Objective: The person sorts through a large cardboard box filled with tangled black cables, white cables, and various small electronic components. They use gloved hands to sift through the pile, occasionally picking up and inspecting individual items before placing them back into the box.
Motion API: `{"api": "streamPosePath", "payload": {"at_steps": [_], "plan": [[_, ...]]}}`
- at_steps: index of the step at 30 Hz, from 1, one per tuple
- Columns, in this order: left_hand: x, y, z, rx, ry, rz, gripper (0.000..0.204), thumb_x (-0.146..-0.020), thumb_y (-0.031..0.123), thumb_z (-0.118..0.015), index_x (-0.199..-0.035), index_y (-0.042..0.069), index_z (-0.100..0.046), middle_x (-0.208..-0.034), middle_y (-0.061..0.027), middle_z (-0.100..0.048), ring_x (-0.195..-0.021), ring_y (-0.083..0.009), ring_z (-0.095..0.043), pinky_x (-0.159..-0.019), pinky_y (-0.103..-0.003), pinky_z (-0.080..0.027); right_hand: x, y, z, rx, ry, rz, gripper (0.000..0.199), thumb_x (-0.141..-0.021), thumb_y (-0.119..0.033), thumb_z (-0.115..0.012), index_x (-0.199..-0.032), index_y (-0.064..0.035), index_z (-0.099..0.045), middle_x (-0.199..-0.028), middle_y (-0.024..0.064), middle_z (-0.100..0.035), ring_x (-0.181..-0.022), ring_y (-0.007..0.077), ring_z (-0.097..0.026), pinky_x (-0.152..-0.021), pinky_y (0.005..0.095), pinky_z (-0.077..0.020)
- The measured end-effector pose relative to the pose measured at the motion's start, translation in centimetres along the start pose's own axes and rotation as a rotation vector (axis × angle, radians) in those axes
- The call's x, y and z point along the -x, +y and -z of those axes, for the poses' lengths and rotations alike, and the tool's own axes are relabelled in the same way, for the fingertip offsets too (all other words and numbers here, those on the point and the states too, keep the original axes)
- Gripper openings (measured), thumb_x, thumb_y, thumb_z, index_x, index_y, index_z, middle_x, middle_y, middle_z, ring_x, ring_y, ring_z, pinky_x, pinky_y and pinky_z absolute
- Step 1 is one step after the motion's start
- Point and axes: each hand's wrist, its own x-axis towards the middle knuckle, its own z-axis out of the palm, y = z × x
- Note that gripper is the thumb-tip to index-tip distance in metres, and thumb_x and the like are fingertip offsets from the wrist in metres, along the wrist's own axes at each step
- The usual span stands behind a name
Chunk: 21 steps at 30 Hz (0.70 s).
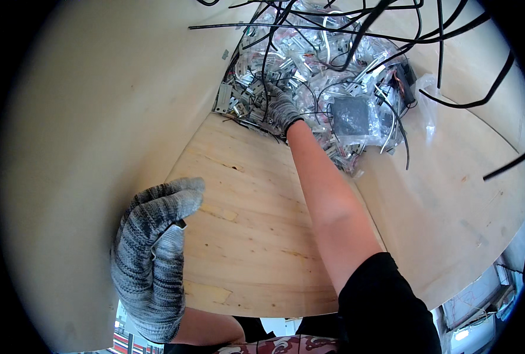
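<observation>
A grey knit glove covers my left hand [156, 253], raised at the left above the wooden board. Its fingers are curled, and a small metal piece [180, 225] shows its edge between them. My right arm stretches far forward. At its end my gloved right hand [283, 109] dips into a heap of small metal parts [247, 100], many bagged in clear plastic. The fingertips are lost among the parts, so what they grip, if anything, cannot be made out. A dark square block in clear plastic [354, 116] lies to the right of that hand.
Several black cables [357, 35] hang across the top and right. Pale panels rise at left [97, 118] and right. Bare wooden board [244, 212] lies between me and the heap. A loose clear bag [429, 106] lies at the heap's right edge.
</observation>
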Motion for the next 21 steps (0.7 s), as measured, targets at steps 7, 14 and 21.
{"api": "streamPosePath", "payload": {"at_steps": [7, 14, 21], "plan": [[0.1, 0.3, -0.4, 0.091, 0.012, 0.072, 0.022, -0.089, 0.001, -0.049, -0.107, -0.001, -0.061, -0.104, -0.0156, -0.064, -0.092, -0.0211, -0.063, -0.085, -0.032, -0.048, 0.7, -3.0, 2.5, 0.705, -0.181, 0.321, 0.029, -0.086, -0.006, -0.060, -0.114, -0.0026, -0.057, -0.101, 0.0053, -0.062, -0.085, 0.0186, -0.058, -0.078, 0.0287, -0.0476], [0.6, 0.5, 0.1, 0.185, -0.019, 0.214, 0.026, -0.091, 0.004, -0.049, -0.115, -0.001, -0.057, -0.104, -0.0142, -0.063, -0.088, -0.0185, -0.062, -0.081, -0.031, -0.049, 17.0, -14.2, -1.3, 0.187, -0.130, -0.111, 0.020, -0.085, -0.012, -0.065, -0.102, -0.0020, -0.062, -0.087, 0.0036, -0.063, -0.074, 0.0109, -0.059, -0.066, 0.0237, -0.0489], [0.7, -0.2, 0.9, 0.196, -0.005, 0.073, 0.044, -0.085, 0.023, -0.066, -0.122, 0.002, -0.054, -0.104, -0.0103, -0.060, -0.091, -0.0171, -0.059, -0.076, -0.029, -0.047, 32.6, -21.2, -11.8, 0.001, -0.528, 0.280, 0.020, -0.084, -0.001, -0.065, -0.098, -0.0088, -0.053, -0.097, 0.0021, -0.058, -0.088, 0.0100, -0.058, -0.077, 0.0258, -0.0511]]}}
